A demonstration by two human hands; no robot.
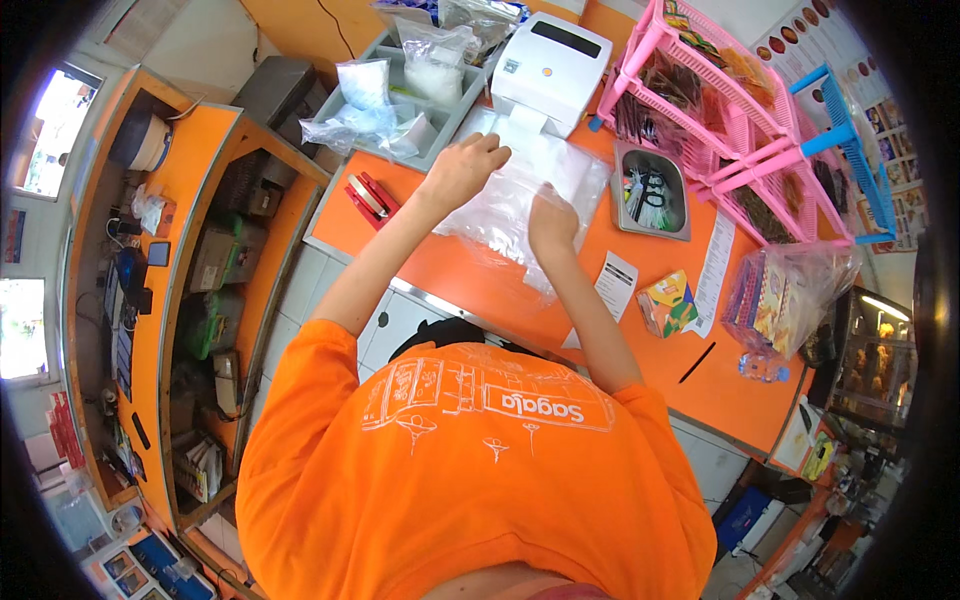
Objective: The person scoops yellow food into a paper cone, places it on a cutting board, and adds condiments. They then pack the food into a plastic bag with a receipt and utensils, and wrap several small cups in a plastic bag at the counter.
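Clear plastic bags (487, 225) lie flat on the orange counter, in front of a white label printer (551, 67). My left hand (466, 169) is over the far left part of the bags, its fingers curled; whether it grips the film cannot be told. To the right, my right hand (553, 214) is at the bags, partly behind or inside clear film, with its fingertips hidden. A blank white label strip (527, 120) comes out of the printer between and beyond the hands.
A grey divided tray (427, 150) with filled bags and a red stapler-like tool (371, 199) are at the left. Rightward are a metal container (651, 191), pink racks (720, 150), printed receipts (616, 285), a small carton (667, 304), a black pen (697, 362) and a bagged stack of boxes (780, 300).
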